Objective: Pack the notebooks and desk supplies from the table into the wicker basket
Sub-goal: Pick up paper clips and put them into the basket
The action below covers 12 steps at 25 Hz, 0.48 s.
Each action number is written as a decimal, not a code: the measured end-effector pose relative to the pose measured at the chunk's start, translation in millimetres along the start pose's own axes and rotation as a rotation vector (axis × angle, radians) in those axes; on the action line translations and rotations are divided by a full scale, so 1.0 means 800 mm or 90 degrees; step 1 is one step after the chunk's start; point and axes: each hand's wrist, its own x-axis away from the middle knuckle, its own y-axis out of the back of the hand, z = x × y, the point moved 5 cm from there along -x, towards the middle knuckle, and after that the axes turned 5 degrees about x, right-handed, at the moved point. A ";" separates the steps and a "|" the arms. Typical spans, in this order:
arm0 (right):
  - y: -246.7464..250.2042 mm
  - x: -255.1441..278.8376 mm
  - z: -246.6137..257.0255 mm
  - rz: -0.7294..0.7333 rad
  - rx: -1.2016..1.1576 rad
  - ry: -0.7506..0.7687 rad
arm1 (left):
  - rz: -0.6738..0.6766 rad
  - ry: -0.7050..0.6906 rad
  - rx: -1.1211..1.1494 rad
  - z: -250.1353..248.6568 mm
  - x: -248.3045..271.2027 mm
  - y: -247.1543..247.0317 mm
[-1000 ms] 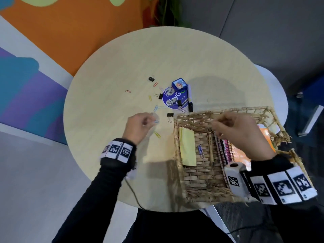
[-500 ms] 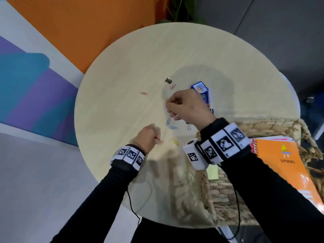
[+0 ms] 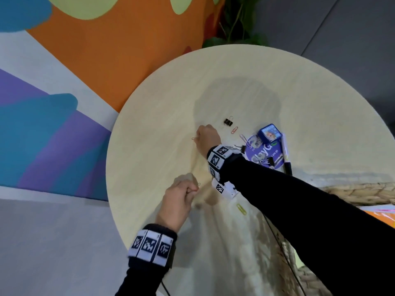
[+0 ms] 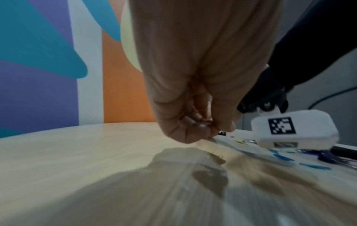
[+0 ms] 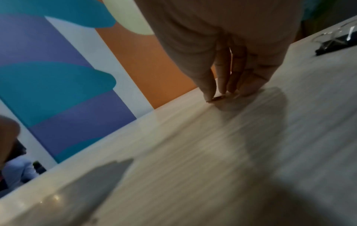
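On the round table (image 3: 162, 116) my right hand (image 3: 197, 137) reaches left and pinches a small red paper clip (image 3: 194, 138) lying on the wood; the right wrist view shows thumb and fingertips (image 5: 224, 90) closing on that clip (image 5: 217, 98). My left hand (image 3: 195, 189) is curled near the table's front edge and holds paper clips, with one clip (image 3: 199, 184) sticking out; the left wrist view shows its fingers (image 4: 201, 126) pinched together. The wicker basket (image 3: 359, 193) sits at the right with an orange notebook (image 3: 384, 216) inside, mostly hidden by my right arm.
Loose on the table are a black binder clip (image 3: 228, 122), a pink paper clip (image 3: 234, 130), a blue box (image 3: 269, 133), a purple round card (image 3: 263, 153), a marker (image 3: 285, 154) and a yellow paper clip (image 3: 241, 208). A plant (image 3: 235, 28) stands behind the table.
My right hand left the basket, passed over the clips by the blue box and moved left to the lone red clip. My left hand stayed curled near the front edge.
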 end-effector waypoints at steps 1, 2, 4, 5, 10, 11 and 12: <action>-0.004 -0.007 0.001 0.005 0.019 0.004 | -0.011 0.013 -0.004 0.004 0.000 0.010; -0.007 -0.012 0.002 0.015 0.043 0.006 | -0.025 0.023 0.002 0.007 -0.001 0.020; -0.006 -0.019 0.006 0.047 0.089 -0.004 | -0.050 0.038 0.018 0.014 -0.002 0.034; -0.005 -0.020 0.008 0.067 0.103 -0.017 | -0.058 0.041 0.022 0.015 -0.003 0.039; 0.048 0.000 0.020 0.101 0.098 0.001 | -0.061 0.028 0.016 0.002 -0.007 0.038; 0.076 0.016 0.017 0.094 0.085 0.011 | -0.060 0.026 0.018 -0.005 -0.007 0.034; 0.105 0.033 0.012 0.084 0.070 0.030 | -0.064 0.032 0.025 -0.013 -0.006 0.032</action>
